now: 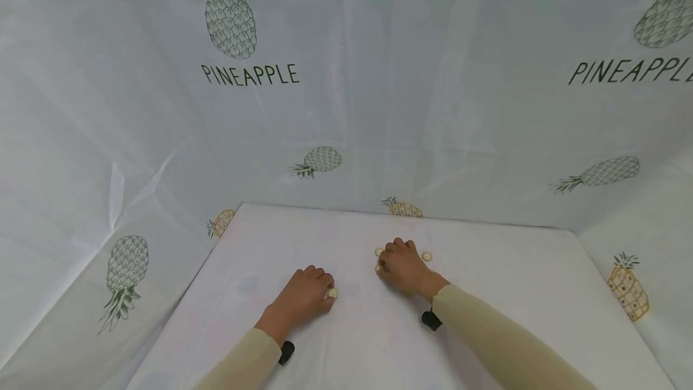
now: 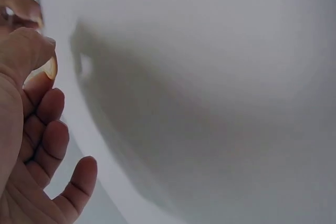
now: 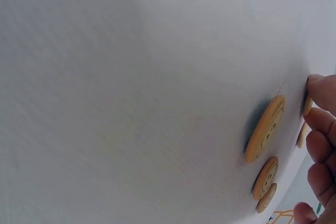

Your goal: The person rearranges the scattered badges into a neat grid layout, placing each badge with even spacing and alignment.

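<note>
My left hand [image 1: 299,297] pinches a round, pale wooden button [image 1: 332,294] between thumb and forefinger. In the left wrist view the button [image 2: 51,68] shows edge-on under the thumb, and the other fingers curl loosely. Farther forward and to the right, my right hand [image 1: 403,265] is down at the white tabletop. Its thumb and forefinger pinch another wooden button [image 3: 307,105] by its edges, close against the surface. Several more buttons lie around that hand: one [image 1: 427,256] to its right, one [image 1: 379,252] by its fingers, and a larger-looking one [image 3: 265,129] nearest the right wrist camera.
A white cloth covers the table [image 1: 503,281], its far edge meeting a hanging white sheet [image 1: 379,113] printed with pineapples. The sheet also encloses both sides. Dark wrist cameras [image 1: 431,320] sit under both forearms, which wear light sleeves [image 1: 498,336].
</note>
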